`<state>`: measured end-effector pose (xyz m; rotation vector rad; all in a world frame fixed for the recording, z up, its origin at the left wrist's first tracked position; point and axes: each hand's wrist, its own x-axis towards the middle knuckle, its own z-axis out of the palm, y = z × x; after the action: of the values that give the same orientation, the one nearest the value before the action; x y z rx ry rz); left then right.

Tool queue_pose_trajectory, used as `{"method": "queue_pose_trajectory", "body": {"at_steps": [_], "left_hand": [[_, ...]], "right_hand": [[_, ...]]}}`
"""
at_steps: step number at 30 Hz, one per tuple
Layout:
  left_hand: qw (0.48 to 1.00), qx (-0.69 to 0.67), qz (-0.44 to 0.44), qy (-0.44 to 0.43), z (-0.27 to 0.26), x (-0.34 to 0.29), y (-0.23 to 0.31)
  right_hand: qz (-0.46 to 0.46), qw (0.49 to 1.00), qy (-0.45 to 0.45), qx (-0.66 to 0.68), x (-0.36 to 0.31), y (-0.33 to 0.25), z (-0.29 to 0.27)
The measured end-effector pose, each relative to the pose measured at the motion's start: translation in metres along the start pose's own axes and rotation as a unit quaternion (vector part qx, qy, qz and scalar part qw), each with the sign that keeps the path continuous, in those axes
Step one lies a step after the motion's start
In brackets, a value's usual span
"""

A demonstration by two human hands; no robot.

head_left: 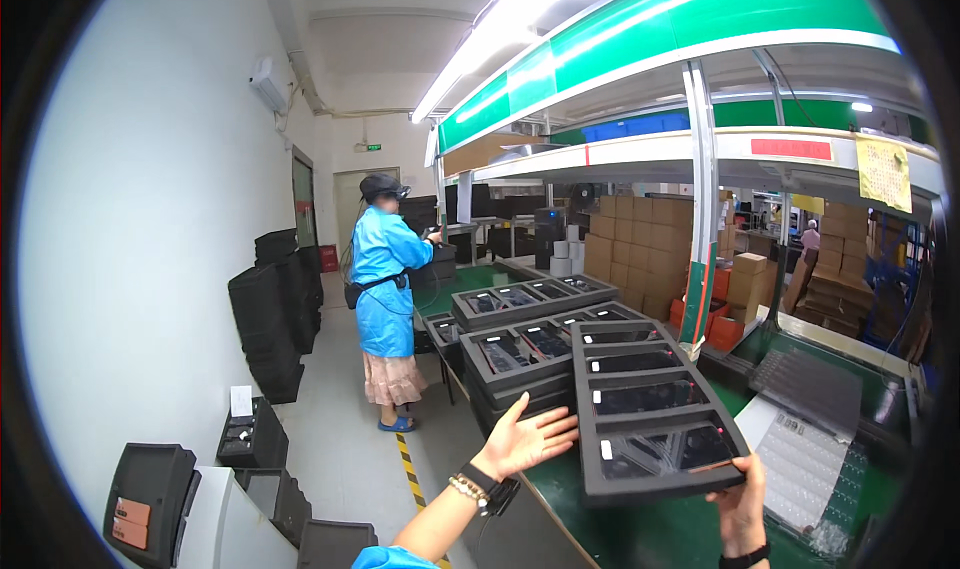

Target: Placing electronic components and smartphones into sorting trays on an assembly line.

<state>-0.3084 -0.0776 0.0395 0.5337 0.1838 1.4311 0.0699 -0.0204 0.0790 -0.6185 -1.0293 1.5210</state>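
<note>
A black foam tray (655,486) slants at the near end of the green bench, its far end up against other trays. Several dark, glossy flat panels (668,452) lie in its slots, some with small white labels. My right hand (741,499) grips the tray's near right corner, thumb on top and fingers beneath. To the left of the tray, my left hand (528,437) is open, palm up with the fingers spread, holding nothing. Its fingertips come close to the tray's left side; whether they touch it I cannot tell. Behind stand more stacked foam trays (520,379) with similar panels.
Clear plastic blister sheets (795,459) lie right of the tray on the green bench (570,489). A metal post (703,219) rises behind it. A person in a blue smock (380,269) stands further along the bench. Black foam boxes (265,319) line the left wall.
</note>
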Motion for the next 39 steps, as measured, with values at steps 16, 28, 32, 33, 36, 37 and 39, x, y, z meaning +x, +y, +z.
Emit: {"method": "queue_pose_trajectory", "body": {"at_steps": [16,28,32,33,36,37,39], "left_hand": [[0.957,0.169,-0.182,0.151,-0.015,-0.017,-0.126],[0.851,0.331,-0.392,0.109,-0.026,-0.029,-0.187],[0.751,0.478,-0.453,-0.045,0.01,-0.023,-0.14],[0.763,0.492,-0.419,-0.033,0.012,-0.019,-0.132],[0.83,0.524,-0.19,0.017,0.004,0.001,-0.124],[0.809,0.565,-0.162,0.029,-0.007,0.01,-0.128],[0.744,0.646,-0.161,0.051,-0.02,0.023,-0.146]], "right_hand": [[0.062,0.989,0.13,-0.037,-0.126,-0.064,-0.222],[0.097,0.941,0.264,-0.187,-0.152,-0.017,-0.256],[0.08,0.925,0.294,-0.225,-0.152,-0.027,-0.241],[0.068,0.921,0.303,-0.237,-0.152,-0.028,-0.239],[-0.119,0.89,0.321,-0.301,-0.137,-0.003,-0.259],[-0.228,0.826,0.342,-0.387,-0.13,0.0,-0.259],[-0.135,0.875,0.29,-0.363,-0.133,-0.011,-0.272]]}}
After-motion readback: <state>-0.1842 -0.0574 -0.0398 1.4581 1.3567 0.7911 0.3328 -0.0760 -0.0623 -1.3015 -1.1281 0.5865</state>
